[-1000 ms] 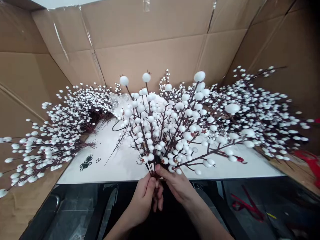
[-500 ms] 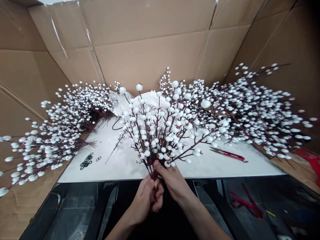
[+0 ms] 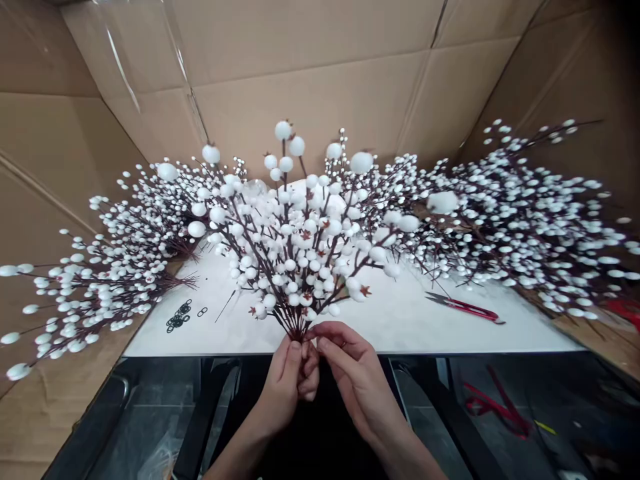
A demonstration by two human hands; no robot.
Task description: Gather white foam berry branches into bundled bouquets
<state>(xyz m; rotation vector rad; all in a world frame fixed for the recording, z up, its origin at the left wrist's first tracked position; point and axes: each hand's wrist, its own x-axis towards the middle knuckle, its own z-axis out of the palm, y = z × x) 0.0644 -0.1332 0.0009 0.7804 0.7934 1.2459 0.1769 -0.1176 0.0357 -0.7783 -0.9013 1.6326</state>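
Note:
A spreading bunch of artificial white berry stems [image 3: 287,267] stands upright in front of me, brown twigs gathered at the bottom. My left hand [image 3: 287,377] is closed around the gathered stem ends, just off the table's front edge. Close on its right, my right hand [image 3: 353,363] has thumb and fingers pinched together beside the stems. Whatever lies between those fingertips is too small to make out. The lower stem ends are hidden inside my left fist.
Heaps of white berry stems lie left [image 3: 125,267] and right [image 3: 530,227] on the white table [image 3: 400,327]. Small black rings [image 3: 179,317] sit at left, a loose twig [image 3: 227,307] beside them. Red-handled thread snips [image 3: 465,307] rest at right. Cardboard walls [image 3: 310,87] surround the table.
The bunch has turned and come nearer, its berries spreading further left. My right thumb has left the stems' front, and the right fingers now pinch at their right side. The left hand keeps its grip.

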